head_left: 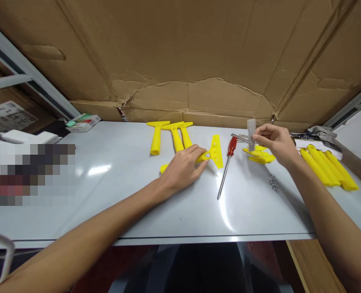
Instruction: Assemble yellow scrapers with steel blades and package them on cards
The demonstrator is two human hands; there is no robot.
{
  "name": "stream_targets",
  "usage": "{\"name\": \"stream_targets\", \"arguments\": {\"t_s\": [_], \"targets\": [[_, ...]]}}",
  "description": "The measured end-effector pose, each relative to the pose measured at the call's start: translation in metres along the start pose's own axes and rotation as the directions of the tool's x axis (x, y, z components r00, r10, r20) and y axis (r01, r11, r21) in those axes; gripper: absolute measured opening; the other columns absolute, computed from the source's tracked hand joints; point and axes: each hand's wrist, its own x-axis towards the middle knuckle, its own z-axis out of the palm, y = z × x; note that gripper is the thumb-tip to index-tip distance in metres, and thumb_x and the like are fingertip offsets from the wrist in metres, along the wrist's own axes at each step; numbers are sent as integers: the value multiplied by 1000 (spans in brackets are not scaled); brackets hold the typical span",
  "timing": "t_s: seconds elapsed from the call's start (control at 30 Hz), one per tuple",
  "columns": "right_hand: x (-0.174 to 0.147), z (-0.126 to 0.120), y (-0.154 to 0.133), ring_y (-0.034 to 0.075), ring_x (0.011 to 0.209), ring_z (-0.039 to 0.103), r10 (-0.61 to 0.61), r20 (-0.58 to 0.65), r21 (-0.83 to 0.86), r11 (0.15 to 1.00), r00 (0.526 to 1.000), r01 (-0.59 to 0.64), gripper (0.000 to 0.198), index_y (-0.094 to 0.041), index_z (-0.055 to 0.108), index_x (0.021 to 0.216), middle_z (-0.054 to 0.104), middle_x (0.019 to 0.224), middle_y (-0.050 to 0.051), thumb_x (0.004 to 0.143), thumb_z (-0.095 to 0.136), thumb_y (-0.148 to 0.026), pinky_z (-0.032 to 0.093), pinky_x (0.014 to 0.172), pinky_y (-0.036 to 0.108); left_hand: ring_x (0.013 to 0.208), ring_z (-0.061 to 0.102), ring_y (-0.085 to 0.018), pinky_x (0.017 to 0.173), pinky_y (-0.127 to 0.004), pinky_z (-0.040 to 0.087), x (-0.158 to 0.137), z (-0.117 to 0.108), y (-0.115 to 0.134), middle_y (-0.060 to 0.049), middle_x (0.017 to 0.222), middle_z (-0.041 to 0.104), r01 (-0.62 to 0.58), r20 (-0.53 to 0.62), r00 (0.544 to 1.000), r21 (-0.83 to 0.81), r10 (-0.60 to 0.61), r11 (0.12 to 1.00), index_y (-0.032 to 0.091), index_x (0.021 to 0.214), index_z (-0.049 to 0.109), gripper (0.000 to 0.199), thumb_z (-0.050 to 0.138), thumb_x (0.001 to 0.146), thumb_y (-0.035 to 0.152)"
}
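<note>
I see a glossy grey tabletop (113, 195) mirroring the lamp, smooth yellow plastic scrapers (171, 136), a thin bare-metal blade (251, 134), a screwdriver (226, 165) with red plastic grip and shiny steel shaft, and creased matt cardboard (180, 53) behind.

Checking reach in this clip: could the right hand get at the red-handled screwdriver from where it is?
Probably yes. The screwdriver lies flat on the table between both hands, with bare surface around it. But the right hand already pinches a metal blade, so it would likely need to set that down first.

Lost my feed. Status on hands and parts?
Left hand gripping yellow scraper on table. Right hand pinching metal blade upright. Screwdriver lies between.
</note>
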Motion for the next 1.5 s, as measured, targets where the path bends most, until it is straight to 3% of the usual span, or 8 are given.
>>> {"name": "stream_targets", "arguments": {"t_s": [0.1, 0.2, 0.3, 0.7, 1.13, 1.3, 1.43, 1.5], "targets": [[-24, 40, -27, 5, 53, 48, 25, 158, 207, 977, 987, -57, 35, -16, 61, 92, 57, 61, -2, 83, 78, -45, 36, 50, 18, 91, 70, -22, 82, -37, 56, -2, 1, 5, -8, 105, 74, -42, -87, 995, -25, 40, 999, 14, 118, 66, 24, 58, 97, 24], [-40, 69, -38, 7, 52, 55, 23, 249, 217, 973, 968, -79, 35, -16, 59, 94, 59, 60, -2, 83, 79, -43, 39, 48, 17, 85, 70, -21, 76, -35, 56, -4, 1, 12, -7, 101, 74, -77, -170, 982, 5, 77, 997, 14, 119, 65, 28, 60, 93, 22], [-48, 81, -40, 8, 53, 59, 22, 253, 209, 975, 967, -77, 33, -15, 58, 94, 63, 63, -1, 84, 78, -40, 45, 49, 17, 81, 70, -21, 70, -34, 56, -6, 0, 16, -5, 97, 73, -108, -217, 969, 52, 117, 993, 14, 116, 66, 27, 60, 91, 22], [-58, 88, -45, 5, 51, 58, -76, 129, 90, 994, 989, 65, 19, -15, 58, 88, 63, 66, -2, 88, 67, -31, 50, 51, 17, 79, 74, -20, 64, -31, 53, -8, -2, 19, -3, 96, 76, -125, -278, 949, 103, 149, 987, 17, 106, 64, 21, 61, 86, 23], [-66, 89, -46, 4, 51, 55, -141, 225, 204, 974, 964, 95, 24, -16, 53, 85, 60, 63, -4, 95, 65, -34, 49, 54, 18, 64, 66, -16, 53, -30, 38, -10, -11, 31, -1, 82, 71, -205, -316, 907, 247, 279, 947, 16, 104, 62, 26, 61, 95, 40], [-67, 83, -45, 7, 65, 63, -219, 118, 245, 952, 969, 185, 27, -16, 51, 84, 66, 77, 1, 97, 63, -36, 55, 63, 21, 63, 63, -15, 54, -30, 33, -9, -10, 31, 0, 78, 70, -112, -328, 923, 265, 199, 958, 17, 98, 64, 26, 61, 99, 43], [-61, 75, -46, 12, 76, 70, -170, 83, 334, 933, 982, 133, 35, -17, 46, 79, 71, 87, 5, 94, 69, -38, 59, 71, 27, 64, 60, -15, 58, -29, 34, -6, -7, 25, -1, 75, 66, -74, -307, 942, 199, 134, 977, 18, 87, 62, 29, 57, 102, 43], [-58, 75, -45, 11, 73, 69, -155, 95, 297, 947, 983, 120, 30, -16, 56, 81, 71, 86, 4, 91, 74, -38, 59, 70, 27, 64, 57, -14, 59, -28, 36, -6, -6, 23, -1, 76, 65, -74, -274, 956, 135, 109, 988, 19, 84, 59, 26, 56, 102, 38]]}}
